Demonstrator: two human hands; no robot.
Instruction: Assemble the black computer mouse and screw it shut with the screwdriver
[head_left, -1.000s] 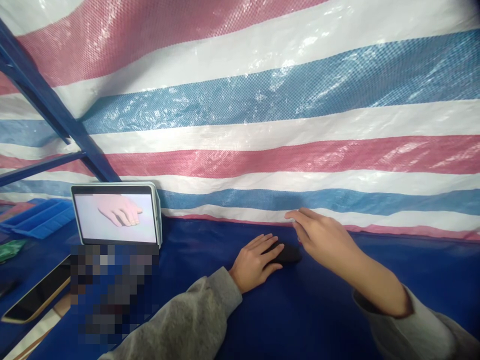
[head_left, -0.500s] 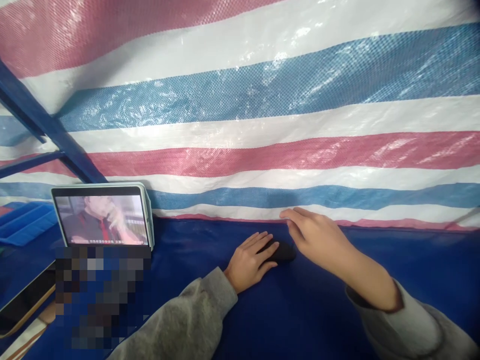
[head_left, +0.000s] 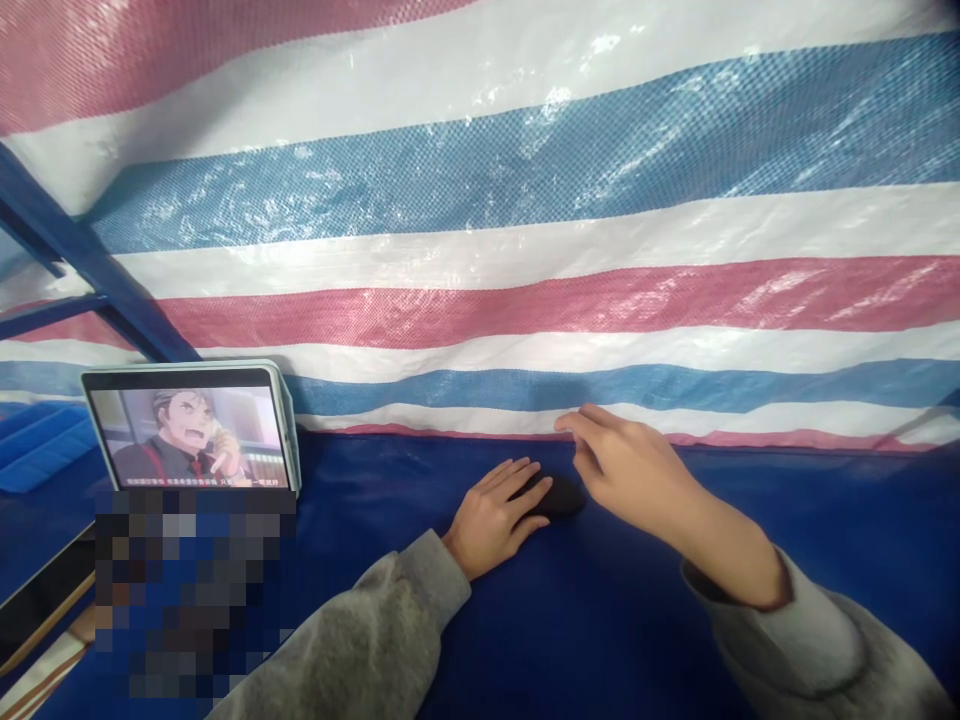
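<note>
My left hand (head_left: 496,520) lies on the blue surface with its fingers stretched out. They rest over the left end of a small, rounded black object (head_left: 562,497), whose kind I cannot make out; part of it is hidden under the fingers. My right hand (head_left: 626,465) is raised just right of the black object, close to the striped sheet. Its thumb and index finger are bent together in a pinch, and whatever they may hold is too small to tell.
A tablet (head_left: 199,435) in a pale case plays an animation at the left. A phone (head_left: 49,590) is in view at the lower left, beside a blurred patch. Blue trays (head_left: 45,445) are behind. A striped sheet (head_left: 487,320) hangs along the back, with a blue metal frame (head_left: 135,310).
The whole view has shifted slightly, and the picture on the tablet has changed. Both hands keep nearly the same pose around the black object.
</note>
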